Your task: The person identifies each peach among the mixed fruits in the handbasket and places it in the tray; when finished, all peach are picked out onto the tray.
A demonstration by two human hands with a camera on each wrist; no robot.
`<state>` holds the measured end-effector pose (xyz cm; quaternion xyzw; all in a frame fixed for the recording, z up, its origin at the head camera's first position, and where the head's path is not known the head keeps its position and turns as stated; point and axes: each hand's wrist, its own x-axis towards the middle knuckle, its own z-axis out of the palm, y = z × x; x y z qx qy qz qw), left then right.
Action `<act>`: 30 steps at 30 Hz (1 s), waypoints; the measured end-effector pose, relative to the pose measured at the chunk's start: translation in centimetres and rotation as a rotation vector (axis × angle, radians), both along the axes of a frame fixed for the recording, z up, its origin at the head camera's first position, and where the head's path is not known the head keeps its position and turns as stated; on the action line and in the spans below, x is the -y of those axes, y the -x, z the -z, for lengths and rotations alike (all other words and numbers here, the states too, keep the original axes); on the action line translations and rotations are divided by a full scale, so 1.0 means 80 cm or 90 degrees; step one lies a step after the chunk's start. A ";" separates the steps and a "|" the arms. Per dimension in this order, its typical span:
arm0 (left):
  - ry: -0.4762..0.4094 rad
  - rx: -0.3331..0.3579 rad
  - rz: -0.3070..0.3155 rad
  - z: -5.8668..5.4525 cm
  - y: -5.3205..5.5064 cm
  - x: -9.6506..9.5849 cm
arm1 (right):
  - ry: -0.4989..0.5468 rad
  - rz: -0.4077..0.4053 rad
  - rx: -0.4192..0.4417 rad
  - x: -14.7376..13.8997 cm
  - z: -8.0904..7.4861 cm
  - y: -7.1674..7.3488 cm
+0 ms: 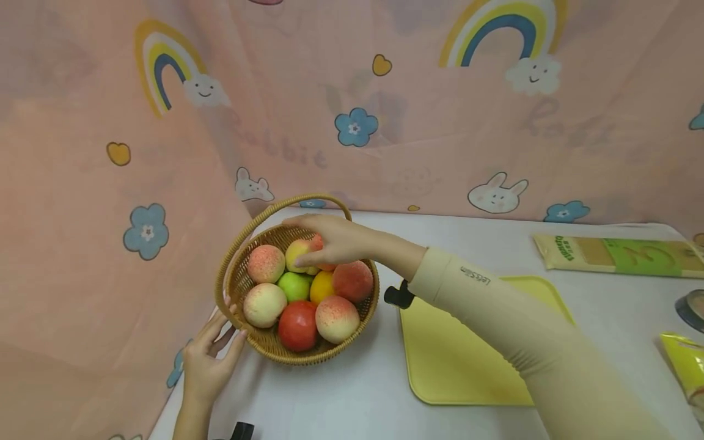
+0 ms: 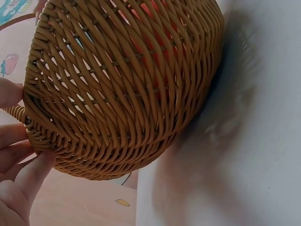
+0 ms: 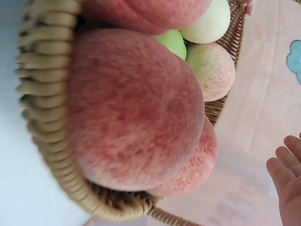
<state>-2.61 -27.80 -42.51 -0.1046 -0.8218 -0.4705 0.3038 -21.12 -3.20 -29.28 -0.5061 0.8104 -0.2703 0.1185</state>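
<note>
A woven wicker basket (image 1: 297, 360) with a tall handle stands on the white table, filled with several peaches (image 1: 338, 319), a green fruit (image 1: 294, 286), an orange fruit (image 1: 322, 287) and a glossy red fruit (image 1: 297, 326). At its near left side my left hand (image 1: 208, 363) grips the rim by the handle's foot; the left wrist view has these fingers (image 2: 33, 174) against the wicker. My right hand (image 1: 338, 238) hovers over the far part of the basket, above a yellow-red peach (image 1: 297, 256). Its fingers are extended, apart from the fruit in the right wrist view.
A yellow tray (image 1: 467, 366) lies right of the basket, under the right forearm. Farther right are a long green and beige packet (image 1: 621, 253), a dark-rimmed round container (image 1: 692, 308) and a yellow packet (image 1: 684, 366). Patterned pink cloth (image 1: 418, 140) hangs behind.
</note>
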 end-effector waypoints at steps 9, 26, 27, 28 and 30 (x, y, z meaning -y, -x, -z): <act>-0.060 -0.044 0.020 0.004 -0.001 0.000 | -0.025 0.015 0.116 0.063 0.017 0.022; -0.063 -0.080 0.039 0.007 0.006 -0.001 | -0.021 -0.010 0.182 0.113 0.035 0.045; -0.065 -0.077 0.040 0.007 0.007 -0.001 | -0.020 -0.010 0.180 0.116 0.036 0.047; -0.066 -0.082 0.042 0.007 0.008 -0.001 | -0.017 -0.010 0.179 0.119 0.037 0.049; -0.071 -0.085 0.043 0.009 0.010 -0.002 | -0.015 -0.010 0.188 0.124 0.040 0.052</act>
